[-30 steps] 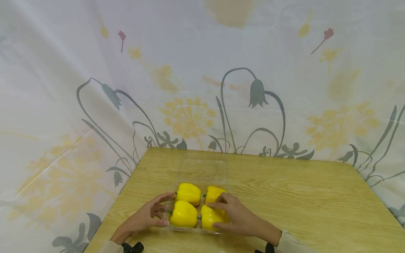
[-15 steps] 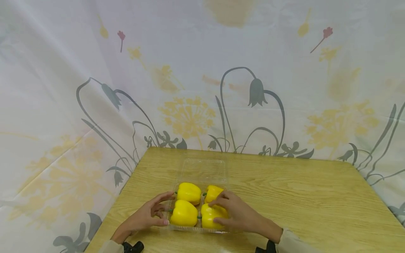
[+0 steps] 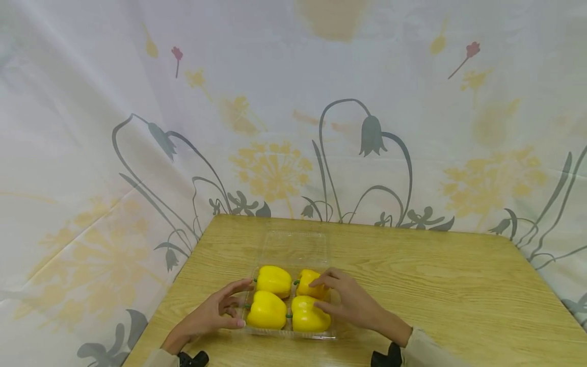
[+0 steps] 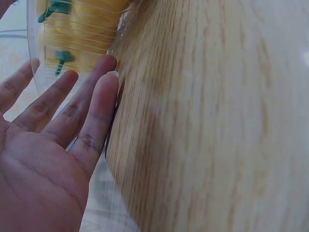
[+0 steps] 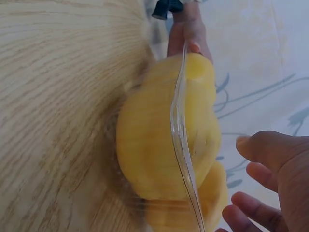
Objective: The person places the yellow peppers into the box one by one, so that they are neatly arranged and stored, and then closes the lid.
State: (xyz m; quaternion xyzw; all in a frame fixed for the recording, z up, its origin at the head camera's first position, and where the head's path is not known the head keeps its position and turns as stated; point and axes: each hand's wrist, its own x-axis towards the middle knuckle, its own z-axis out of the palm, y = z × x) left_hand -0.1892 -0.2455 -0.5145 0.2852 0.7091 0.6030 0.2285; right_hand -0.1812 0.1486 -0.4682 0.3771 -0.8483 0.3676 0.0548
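Several yellow bell peppers lie in a clear plastic clamshell box [image 3: 289, 334] in the head view, two at the back and two at the front. Its lid [image 3: 295, 245] is folded back onto the table. My left hand [image 3: 213, 312] is at the box's left side; the left wrist view shows its fingers [image 4: 99, 104] extended along the ribbed wall. Over the right side, my right hand [image 3: 346, 299] hovers with loosely spread fingers and nothing in them. It partly hides the back right pepper [image 3: 307, 279]. The front right pepper [image 3: 311, 317] sits below its thumb.
The box stands near the front of a wood-grain table [image 3: 435, 285]. Behind and to the left hangs a pale curtain [image 3: 275, 66] printed with flowers. Black straps [image 3: 387, 357] are on both wrists.
My right hand has let go of the front right pepper and drawn up and back to the right, uncovering it. The left hand has stayed in place.
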